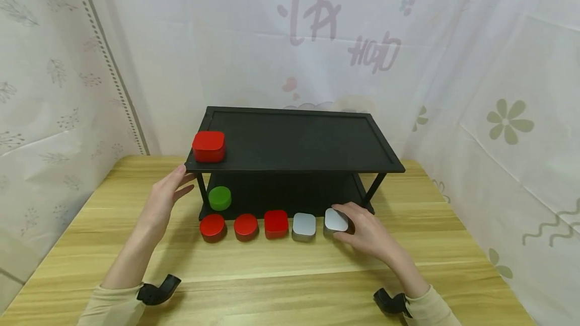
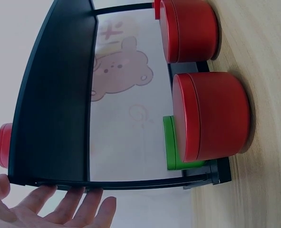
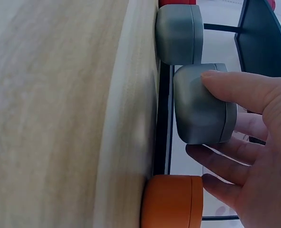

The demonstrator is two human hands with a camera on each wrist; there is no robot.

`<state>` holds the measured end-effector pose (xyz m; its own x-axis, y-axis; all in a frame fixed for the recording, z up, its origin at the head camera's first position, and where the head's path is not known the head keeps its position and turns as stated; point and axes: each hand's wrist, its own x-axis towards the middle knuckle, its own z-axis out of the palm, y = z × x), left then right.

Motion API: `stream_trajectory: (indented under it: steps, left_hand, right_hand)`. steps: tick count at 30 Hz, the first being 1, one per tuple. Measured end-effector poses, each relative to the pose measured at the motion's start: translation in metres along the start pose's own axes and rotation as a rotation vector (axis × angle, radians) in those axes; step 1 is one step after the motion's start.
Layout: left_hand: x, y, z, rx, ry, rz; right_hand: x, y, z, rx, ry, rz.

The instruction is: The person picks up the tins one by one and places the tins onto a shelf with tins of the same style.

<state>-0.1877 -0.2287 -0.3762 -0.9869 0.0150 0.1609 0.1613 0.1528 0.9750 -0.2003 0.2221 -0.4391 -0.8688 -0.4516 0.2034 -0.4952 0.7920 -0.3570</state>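
My right hand (image 1: 364,230) pinches a square silver tin (image 3: 199,104) between thumb and fingers, at the right end of a row of tins before a black two-tier shelf (image 1: 294,142). In the right wrist view this tin is slightly tilted. Another silver tin (image 1: 304,226) stands just left of it. An orange tin (image 3: 171,202) sits near the right fingertips; the hand hides it in the head view. My left hand (image 1: 163,200) touches the shelf's upper left front corner with mostly straight fingers (image 2: 76,202) along its side.
Further left in the row stand a square red tin (image 1: 276,224) and two round red tins (image 1: 246,227). A round green tin (image 1: 219,198) sits on the lower tier at left. On the top tier's left front corner rests a square red tin (image 1: 209,147). White patterned cloth surrounds the wooden table (image 1: 254,291).
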Motion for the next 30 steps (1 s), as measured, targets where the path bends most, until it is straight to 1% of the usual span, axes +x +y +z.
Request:
stream_trajectory:
  steps: [4, 11, 20, 27, 30]
  left_hand:
    - [0.002, 0.002, 0.000, -0.010, 0.000, 0.013]
    - [0.004, 0.001, 0.002, -0.007, 0.007, 0.011]
    - [0.003, -0.001, 0.003, 0.015, 0.010, 0.009]
    - [-0.001, -0.005, 0.001, 0.029, 0.008, 0.033]
    - [-0.001, -0.006, 0.001, 0.049, 0.008, 0.028]
  right_hand:
    - [0.001, -0.002, -0.004, 0.004, 0.019, 0.002]
    - [0.000, -0.003, -0.010, -0.002, 0.076, -0.028]
    - [-0.004, -0.010, -0.011, 0.008, 0.101, -0.022]
    - [-0.004, -0.017, -0.011, 0.048, 0.115, -0.031]
    - [-0.005, -0.020, -0.012, 0.078, 0.121, -0.033]
